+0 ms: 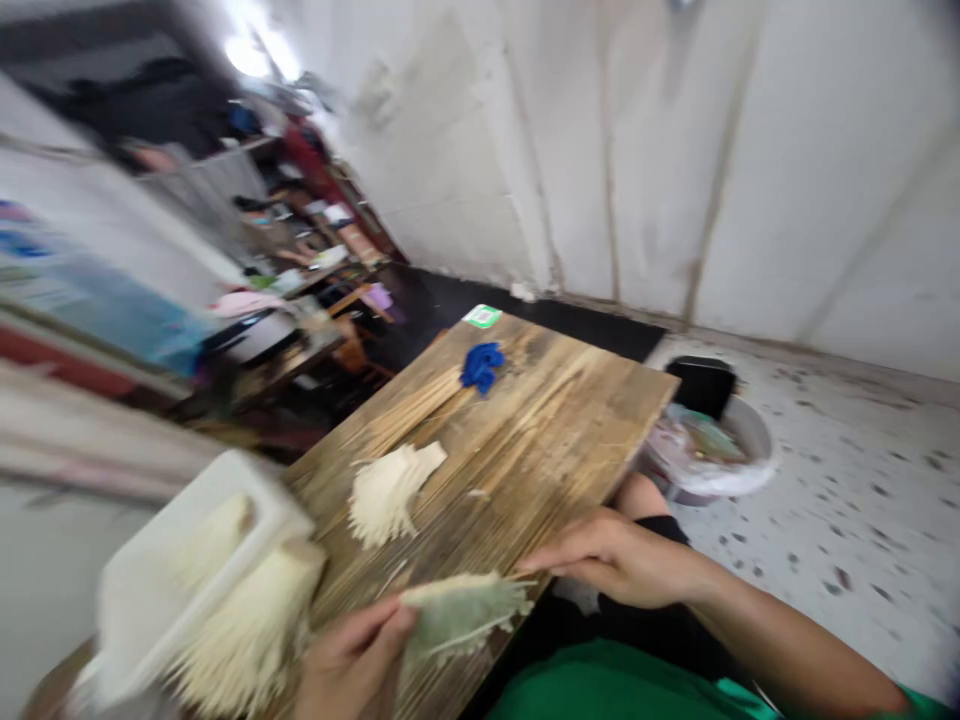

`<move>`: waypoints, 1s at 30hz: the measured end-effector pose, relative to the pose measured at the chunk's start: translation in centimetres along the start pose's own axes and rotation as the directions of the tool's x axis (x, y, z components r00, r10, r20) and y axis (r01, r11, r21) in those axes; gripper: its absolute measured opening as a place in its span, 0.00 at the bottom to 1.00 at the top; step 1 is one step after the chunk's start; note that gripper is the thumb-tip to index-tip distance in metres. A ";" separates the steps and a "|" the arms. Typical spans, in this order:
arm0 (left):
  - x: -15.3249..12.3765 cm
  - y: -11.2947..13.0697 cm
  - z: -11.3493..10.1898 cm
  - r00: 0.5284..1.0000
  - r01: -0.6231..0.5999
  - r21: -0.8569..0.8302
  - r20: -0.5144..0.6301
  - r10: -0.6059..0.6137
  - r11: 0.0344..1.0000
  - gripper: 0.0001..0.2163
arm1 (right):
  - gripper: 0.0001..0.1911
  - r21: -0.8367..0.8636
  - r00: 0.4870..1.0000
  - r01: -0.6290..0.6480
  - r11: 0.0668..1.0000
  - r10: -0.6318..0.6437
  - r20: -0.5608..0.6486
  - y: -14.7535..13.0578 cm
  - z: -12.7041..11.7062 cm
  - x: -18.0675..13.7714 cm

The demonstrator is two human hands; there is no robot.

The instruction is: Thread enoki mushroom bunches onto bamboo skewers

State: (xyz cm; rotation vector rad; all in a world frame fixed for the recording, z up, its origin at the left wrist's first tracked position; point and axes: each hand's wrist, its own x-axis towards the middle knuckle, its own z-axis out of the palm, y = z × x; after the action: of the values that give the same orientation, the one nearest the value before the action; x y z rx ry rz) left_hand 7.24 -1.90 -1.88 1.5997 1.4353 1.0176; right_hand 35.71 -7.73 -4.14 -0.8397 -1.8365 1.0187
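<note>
My left hand [356, 650] pinches one end of a pale, fringed, tripe-like sheet [465, 612], greenish on its face, held over the table's near edge. At its other end, my right hand [607, 555] is closed with the fingertips pinched on what looks like a thin wooden skewer [523, 576]; blur hides how far it enters the sheet. A small stack of fringed pale sheets [394, 490] lies on the wooden table [540, 430]. Beyond it are a bundle of wooden skewers [412, 408] and a crumpled blue cloth or glove [481, 367].
At left stands a white plastic tub [142, 560] with fringed bunches [247, 625] inside and over its rim. A lined waste bin [754, 435] sits on the floor at right. A green-edged card [482, 316] lies at the far corner. Cluttered shelves and a pot [255, 330] stand behind.
</note>
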 end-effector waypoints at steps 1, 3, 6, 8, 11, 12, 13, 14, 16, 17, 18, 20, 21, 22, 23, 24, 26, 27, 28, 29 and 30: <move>-0.2 -0.1 0.3 1.000 0.007 -0.055 0.018 -0.006 0.998 0.15 | 0.17 0.003 1.000 -0.016 1.000 0.016 0.014 -0.1 0.1 0.1; -0.4 -0.5 0.6 0.999 0.012 -0.139 0.043 -0.007 0.990 0.16 | 0.18 -0.002 0.998 -0.041 0.999 0.041 0.038 -0.2 0.2 0.3; -0.9 -1.3 0.4 0.996 0.040 -0.267 0.092 -0.016 0.963 0.15 | 0.17 -0.031 0.991 -0.097 0.995 0.100 0.087 -0.4 0.7 0.6; -1.5 -1.7 0.1 0.992 0.059 -0.355 0.128 -0.014 0.933 0.14 | 0.17 -0.055 0.985 -0.130 0.990 0.135 0.104 -0.8 1.2 0.7; -2.1 -1.7 -0.6 0.987 0.083 -0.435 0.161 -0.013 0.897 0.11 | 0.16 -0.077 0.980 -0.154 0.985 0.162 0.117 -1.3 2.0 1.2; -2.3 -1.6 -0.8 0.988 0.086 -0.451 0.154 -0.018 0.888 0.11 | 0.16 -0.084 0.978 -0.162 0.983 0.171 0.116 -1.5 2.3 1.4; -2.4 -1.4 -1.0 0.990 0.088 -0.468 0.142 -0.023 0.879 0.11 | 0.16 -0.091 0.977 -0.170 0.981 0.180 0.115 -1.7 2.5 1.5; -2.6 -1.3 -1.3 0.991 0.089 -0.485 0.133 -0.027 0.870 0.11 | 0.16 -0.099 0.976 -0.175 0.980 0.186 0.112 -1.8 2.7 1.7; -2.8 -1.1 -1.7 0.990 0.093 -0.514 0.137 -0.026 0.853 0.10 | 0.16 -0.118 0.976 -0.176 0.977 0.189 0.110 -2.1 3.2 2.0; -3.0 -1.1 -1.9 0.989 0.098 -0.523 0.148 -0.023 0.847 0.10 | 0.16 -0.125 0.976 -0.173 0.977 0.188 0.112 -2.2 3.3 2.1; -3.1 -1.0 -2.1 0.987 0.105 -0.528 0.161 -0.022 0.843 0.10 | 0.16 -0.129 0.975 -0.173 0.976 0.188 0.116 -2.3 3.5 2.2; -3.4 -1.1 -2.4 0.985 0.113 -0.536 0.169 -0.025 0.836 0.11 | 0.16 -0.134 0.974 -0.173 0.976 0.190 0.127 -2.5 3.8 2.3; -3.6 -1.1 -2.5 0.985 0.118 -0.543 0.168 -0.030 0.831 0.11 | 0.16 -0.136 0.973 -0.172 0.976 0.190 0.131 -2.5 3.9 2.3; -3.7 -1.2 -2.6 0.985 0.122 -0.551 0.166 -0.035 0.825 0.11 | 0.17 -0.138 0.973 -0.169 0.976 0.187 0.133 -2.5 4.0 2.4; -3.8 -1.2 -2.6 0.985 0.125 -0.558 0.168 -0.036 0.821 0.11 | 0.17 -0.143 0.974 -0.164 0.976 0.184 0.134 -2.6 4.2 2.4; -3.9 -1.2 -2.6 0.985 0.126 -0.563 0.172 -0.033 0.817 0.11 | 0.17 -0.149 0.975 -0.160 0.976 0.180 0.133 -2.6 4.3 2.4; -4.1 -1.0 -2.5 0.982 0.127 -0.570 0.189 -0.021 0.812 0.09 | 0.17 -0.152 0.976 -0.154 0.976 0.174 0.128 -2.6 4.6 2.4; -4.1 -0.9 -2.4 0.981 0.125 -0.572 0.195 -0.014 0.810 0.09 | 0.17 -0.150 0.977 -0.157 0.976 0.176 0.123 -2.6 4.8 2.4; -4.1 -0.8 -2.4 0.980 0.120 -0.572 0.198 -0.005 0.811 0.08 | 0.17 -0.150 0.977 -0.161 0.976 0.179 0.117 -2.6 4.9 2.5; -4.1 -0.7 -2.3 0.980 0.110 -0.569 0.198 0.006 0.815 0.08 | 0.17 -0.153 0.977 -0.166 0.974 0.183 0.108 -2.6 5.1 2.5; -4.1 -0.6 -2.3 0.981 0.096 -0.563 0.194 0.018 0.821 0.08 | 0.17 -0.159 0.978 -0.169 0.973 0.185 0.095 -2.5 5.1 2.6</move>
State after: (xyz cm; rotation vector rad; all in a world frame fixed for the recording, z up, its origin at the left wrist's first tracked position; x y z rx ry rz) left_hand 4.64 -5.91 -1.82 1.1772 0.9045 1.1047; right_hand 29.65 -8.26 -2.53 -1.0732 -1.9766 1.0648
